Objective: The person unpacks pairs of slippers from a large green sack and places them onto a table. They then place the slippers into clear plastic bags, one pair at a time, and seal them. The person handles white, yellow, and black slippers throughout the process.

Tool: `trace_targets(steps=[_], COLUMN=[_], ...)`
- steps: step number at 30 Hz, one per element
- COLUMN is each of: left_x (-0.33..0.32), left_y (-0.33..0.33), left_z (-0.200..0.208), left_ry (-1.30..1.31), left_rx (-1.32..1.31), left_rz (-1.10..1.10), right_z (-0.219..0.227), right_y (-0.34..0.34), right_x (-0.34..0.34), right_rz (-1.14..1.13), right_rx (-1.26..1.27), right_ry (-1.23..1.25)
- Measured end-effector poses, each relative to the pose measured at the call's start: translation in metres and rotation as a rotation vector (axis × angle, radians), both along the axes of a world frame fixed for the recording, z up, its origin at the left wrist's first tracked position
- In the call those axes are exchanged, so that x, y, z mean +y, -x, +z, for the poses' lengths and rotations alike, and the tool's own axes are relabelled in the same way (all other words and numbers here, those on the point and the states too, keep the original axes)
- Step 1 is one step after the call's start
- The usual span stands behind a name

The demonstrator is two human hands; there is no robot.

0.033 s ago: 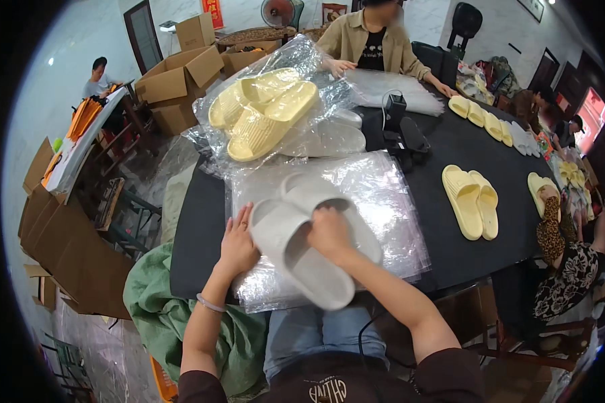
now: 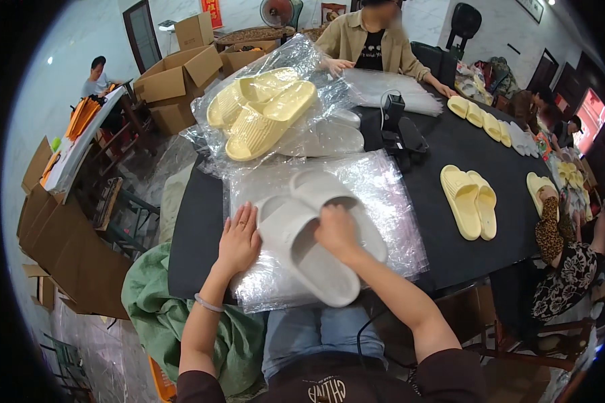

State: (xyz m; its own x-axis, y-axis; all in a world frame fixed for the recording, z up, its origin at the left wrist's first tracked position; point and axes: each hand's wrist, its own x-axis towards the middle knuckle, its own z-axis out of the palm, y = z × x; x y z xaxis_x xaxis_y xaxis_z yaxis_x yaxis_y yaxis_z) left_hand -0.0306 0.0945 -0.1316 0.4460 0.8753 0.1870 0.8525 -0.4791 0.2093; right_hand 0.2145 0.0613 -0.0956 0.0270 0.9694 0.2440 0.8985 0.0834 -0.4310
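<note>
A pair of pale grey slide slippers (image 2: 292, 232) is over a stack of clear plastic bags (image 2: 400, 228) on the black-covered table. My right hand (image 2: 336, 232) is closed on the grey slippers, its fingers curled at the strap openings between the two. Flat on the bags, just left of the slippers, lies my left hand (image 2: 239, 236), fingers stretched out and holding nothing. Beyond the stack, yellow slippers in a clear bag (image 2: 265, 111) rest on top of bagged grey slippers (image 2: 323, 138).
Yellow slippers (image 2: 468, 201) stand on the table (image 2: 423, 178) to the right, with a row of slippers (image 2: 475, 114) farther back. A black device (image 2: 403, 134) sits mid-table. Opposite, a person (image 2: 376, 40) touches more clear bags (image 2: 396, 92). Cardboard boxes (image 2: 178, 74) stand left.
The grey slippers and my right hand have shifted slightly to the right. My left hand stays almost in place on the bags.
</note>
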Motion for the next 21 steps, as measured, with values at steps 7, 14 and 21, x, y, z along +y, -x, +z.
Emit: trace_targets(steps=[7, 14, 21], left_x=[0.001, 0.05, 0.069], left_y=[-0.003, -0.003, -0.014], left_z=[0.008, 0.009, 0.002], left_ry=[0.06, 0.081, 0.029], left_rx=[0.035, -0.062, 0.053], left_rz=[0.008, 0.021, 0.131], right_z=[-0.018, -0.027, -0.02], right_y=[-0.078, -0.078, -0.077], right_x=[0.01, 0.013, 0.01], right_rz=[-0.293, -0.288, -0.271], right_rx=[-0.031, -0.022, 0.0], right_ry=[-0.167, -0.221, -0.205])
